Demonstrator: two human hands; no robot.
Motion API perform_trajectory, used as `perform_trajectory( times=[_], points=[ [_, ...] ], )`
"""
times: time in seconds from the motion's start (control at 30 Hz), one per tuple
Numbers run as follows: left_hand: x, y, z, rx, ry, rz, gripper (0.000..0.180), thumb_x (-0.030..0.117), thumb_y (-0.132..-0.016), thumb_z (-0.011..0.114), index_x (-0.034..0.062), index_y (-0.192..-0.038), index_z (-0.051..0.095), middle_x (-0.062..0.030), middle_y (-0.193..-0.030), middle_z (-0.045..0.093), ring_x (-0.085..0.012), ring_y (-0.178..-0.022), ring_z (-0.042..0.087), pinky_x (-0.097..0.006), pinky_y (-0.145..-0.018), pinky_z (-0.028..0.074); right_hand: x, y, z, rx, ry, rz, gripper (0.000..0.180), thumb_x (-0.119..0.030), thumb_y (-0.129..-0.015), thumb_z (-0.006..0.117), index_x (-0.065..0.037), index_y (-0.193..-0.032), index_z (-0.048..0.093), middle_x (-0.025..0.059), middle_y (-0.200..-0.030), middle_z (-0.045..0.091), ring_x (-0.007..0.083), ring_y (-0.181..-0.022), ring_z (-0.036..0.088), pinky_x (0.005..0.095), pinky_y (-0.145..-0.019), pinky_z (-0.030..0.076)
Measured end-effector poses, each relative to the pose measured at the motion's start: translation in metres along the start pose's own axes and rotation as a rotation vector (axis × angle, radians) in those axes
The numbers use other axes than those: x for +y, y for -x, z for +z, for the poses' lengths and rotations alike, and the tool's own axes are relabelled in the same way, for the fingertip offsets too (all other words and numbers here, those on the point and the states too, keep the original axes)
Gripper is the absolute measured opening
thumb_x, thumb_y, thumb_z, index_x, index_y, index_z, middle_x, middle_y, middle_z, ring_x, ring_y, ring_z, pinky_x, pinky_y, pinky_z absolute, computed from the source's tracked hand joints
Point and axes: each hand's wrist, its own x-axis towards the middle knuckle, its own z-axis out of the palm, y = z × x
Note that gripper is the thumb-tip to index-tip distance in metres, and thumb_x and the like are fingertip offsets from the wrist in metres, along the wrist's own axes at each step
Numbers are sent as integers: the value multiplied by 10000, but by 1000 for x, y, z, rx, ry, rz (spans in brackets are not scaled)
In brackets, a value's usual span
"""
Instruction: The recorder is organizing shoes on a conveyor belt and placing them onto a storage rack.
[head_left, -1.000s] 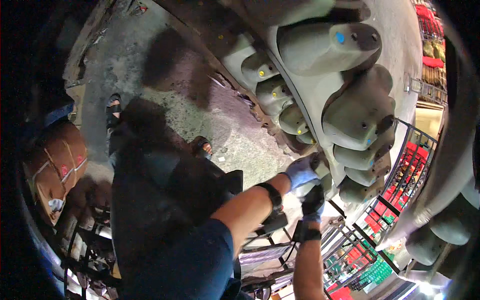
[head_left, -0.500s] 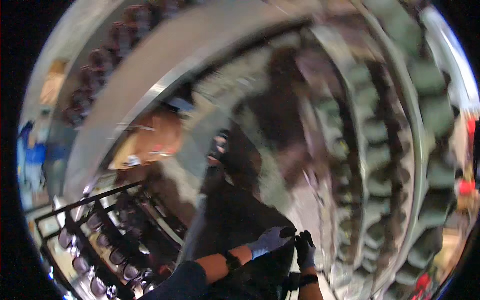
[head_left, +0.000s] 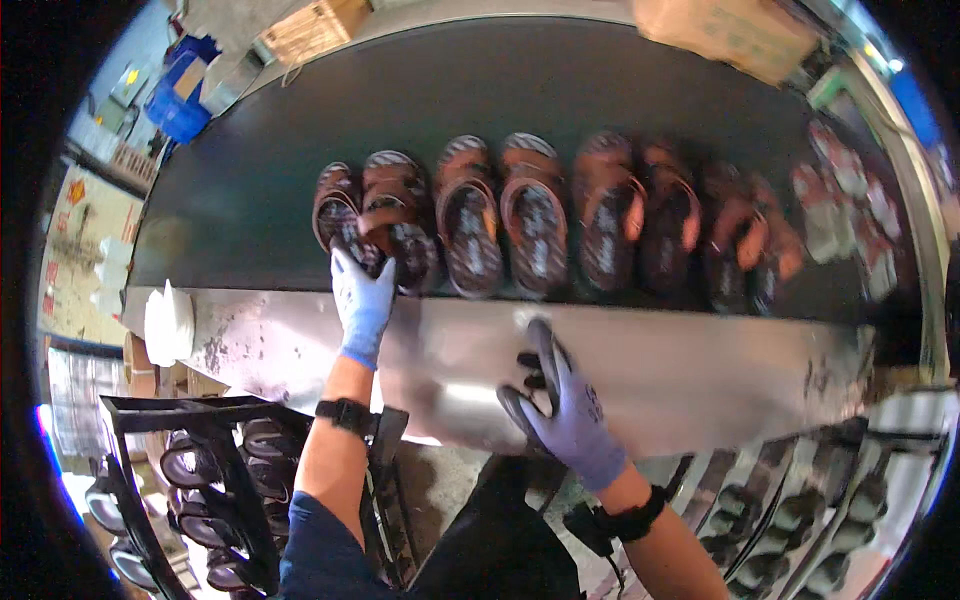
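Note:
A row of brown strapped sandals (head_left: 535,215) with dark patterned footbeds lies on a dark belt (head_left: 420,90), heels toward me. My left hand (head_left: 362,300), in a light-blue glove with dark fingertips, is closed around the heel of the leftmost sandal (head_left: 338,205). The fingertips merge with the dark footbed. Beside it lies another sandal (head_left: 400,235), close to my thumb. My right hand (head_left: 565,405), gloved alike, hovers over the metal ledge (head_left: 680,350), with fingers apart and nothing in them.
Black racks carrying dark footwear parts stand at lower left (head_left: 205,500) and lower right (head_left: 780,520). Red-and-grey footwear (head_left: 845,200) sits at the belt's right end. A white container (head_left: 168,325) rests at the ledge's left end. Cardboard boxes (head_left: 730,35) line the far side.
The view has swung from the racks and floor to the belt of sandals. My hands, close together before, are now apart; the left has reached the leftmost sandal.

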Motion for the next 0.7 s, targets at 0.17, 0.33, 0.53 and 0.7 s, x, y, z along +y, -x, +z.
perform_trajectory(
  times=[0.17, 0.33, 0.53, 0.7],
  points=[
    [32, -74, 51, -252, -85, -263, 733, 370, -750, 643, -50, -1281, 361, -274, -1214, 474, -380, -1083, 512, -410, -900, 428, 7, -169, -2, 385, 1109, -21, 751, -365, -726, 683, 49, -1249, 336, 327, -1186, 451, 404, -1009, 541, 430, -831, 465],
    [-12, -131, 65, -199, 205, -493, 290, 221, -746, 553, -21, -875, 651, -257, -875, 625, -385, -877, 606, -411, -778, 468, 6, -266, -26, 240, 1180, 20, 295, -299, -810, 574, -8, -828, 618, 228, -813, 627, 373, -757, 620, 458, -680, 503],
    [-114, 97, -11, 34, 445, -384, 137, 133, -787, 560, 55, -869, 636, -99, -793, 630, -227, -788, 602, -363, -698, 495, 50, -125, 63, -19, 1406, -431, 287, -322, -798, 570, -53, -699, 560, 171, -669, 570, 357, -623, 576, 459, -621, 486],
    [-42, 307, -160, -310, -52, -658, 328, 207, -732, 592, 47, -1018, 609, -133, -916, 642, -252, -801, 638, -336, -698, 500, 77, 31, 89, -556, 1068, -723, 348, -195, -746, 587, -10, -1040, 616, 178, -1104, 580, 345, -1027, 538, 458, -916, 405]
  ],
)
